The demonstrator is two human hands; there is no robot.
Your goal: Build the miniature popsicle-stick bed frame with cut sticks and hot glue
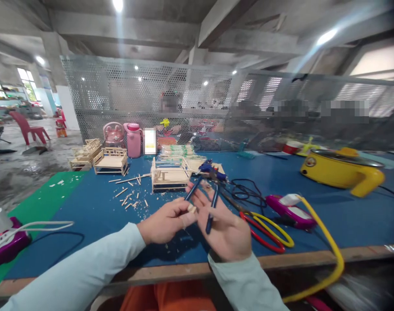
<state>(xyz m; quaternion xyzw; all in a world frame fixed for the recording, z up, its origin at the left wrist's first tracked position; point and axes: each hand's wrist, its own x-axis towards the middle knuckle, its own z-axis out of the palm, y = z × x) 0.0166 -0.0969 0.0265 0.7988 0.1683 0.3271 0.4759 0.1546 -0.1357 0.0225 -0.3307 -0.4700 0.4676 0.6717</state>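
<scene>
Blue table (99, 211) spreads across the middle. Above it, the right hand (231, 233), palm up and half open, has pliers (213, 199) across it, likely stiff; grip the handles. Just left, the left hand (167, 222) pinches a wood bit (192, 209), probably light; hold its edges.

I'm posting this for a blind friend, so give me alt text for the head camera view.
A person's left hand pinches a small pale piece above a blue tabletop, while blue-handled pliers lie across the opened right hand. Beyond are small pale bed-like frames and scattered sticks; scissors and a yellow pot are to the right.
</scene>
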